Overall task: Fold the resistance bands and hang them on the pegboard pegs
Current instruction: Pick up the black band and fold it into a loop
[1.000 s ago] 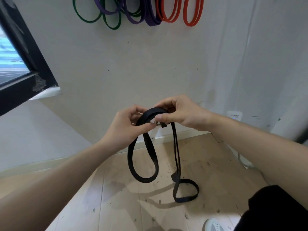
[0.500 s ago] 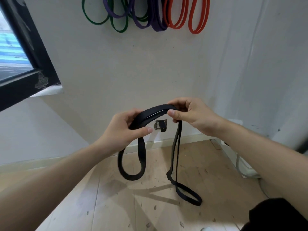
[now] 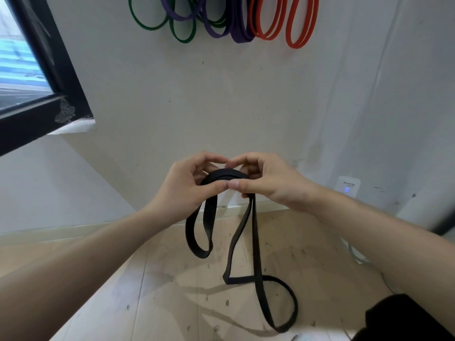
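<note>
So the black band (image 3: pixel 212 217) is up in front of the person at about waist height, bunched into a curved fold right between both hands. The left hand (image 3: pixel 182 190) has its grip clenched round the left end of that fold, thumb underneath and fingers curled over the top. The right hand (image 3: pixel 266 180) is grasping the other end the same way, and the two thumb tips meet in the middle under the band. A short loop hangs down below the left hand. From the right hand two longer strands drop to the wooden floor (image 3: pixel 172 291), where the band crosses over itself and lies in a flat loop.

Higher up on the white wall (image 3: pixel 221 107) there's a row of hanging bands: green bands (image 3: pixel 183 38) on the left, purple bands (image 3: pixel 240 36) in the middle, red bands (image 3: pixel 299 43) on the right, overlapping a bit, with the tops cut off from view. A black window frame (image 3: pixel 61 70) is off to the left, and a small white device (image 3: pixel 348 187) with a blue light sits low on the wall near the right forearm
</note>
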A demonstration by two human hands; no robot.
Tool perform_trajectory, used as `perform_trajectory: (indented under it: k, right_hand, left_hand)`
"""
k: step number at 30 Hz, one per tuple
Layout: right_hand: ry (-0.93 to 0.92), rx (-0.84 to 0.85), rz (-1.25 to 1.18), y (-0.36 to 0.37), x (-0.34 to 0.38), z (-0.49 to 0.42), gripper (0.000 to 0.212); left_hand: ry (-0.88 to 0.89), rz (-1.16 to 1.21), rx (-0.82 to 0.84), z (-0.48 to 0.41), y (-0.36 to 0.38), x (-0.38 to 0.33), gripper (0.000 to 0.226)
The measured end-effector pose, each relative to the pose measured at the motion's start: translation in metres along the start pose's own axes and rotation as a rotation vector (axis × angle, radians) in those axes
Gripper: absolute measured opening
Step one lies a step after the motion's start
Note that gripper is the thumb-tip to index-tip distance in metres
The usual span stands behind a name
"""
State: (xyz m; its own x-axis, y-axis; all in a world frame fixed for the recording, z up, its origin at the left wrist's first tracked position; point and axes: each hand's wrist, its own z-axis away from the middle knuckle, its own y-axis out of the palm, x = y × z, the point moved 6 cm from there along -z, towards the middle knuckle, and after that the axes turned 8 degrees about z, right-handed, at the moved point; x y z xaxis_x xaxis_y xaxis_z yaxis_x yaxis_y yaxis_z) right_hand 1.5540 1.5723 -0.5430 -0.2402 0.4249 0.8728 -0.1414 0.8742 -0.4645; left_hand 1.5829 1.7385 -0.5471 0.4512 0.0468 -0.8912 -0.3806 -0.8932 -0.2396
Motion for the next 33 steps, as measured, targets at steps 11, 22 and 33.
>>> perform_trajectory:
  k: [11,22,33]
  right_hand:
    - [-0.096,-0.137,0.164,-0.017,0.013,0.004,0.020]
    - [-0.090,-0.137,0.148,-0.037,0.006,0.015,0.021]
    - [0.016,-0.279,0.270,-0.073,-0.027,0.015,0.016]
  left_hand:
    - [-0.270,0.045,0.226,0.009,-0.007,0.049,0.055]
    - [-0.581,-0.170,0.246,0.040,0.029,0.135,0.035]
    - [-0.646,0.280,-0.007,0.037,0.024,0.134,0.035]
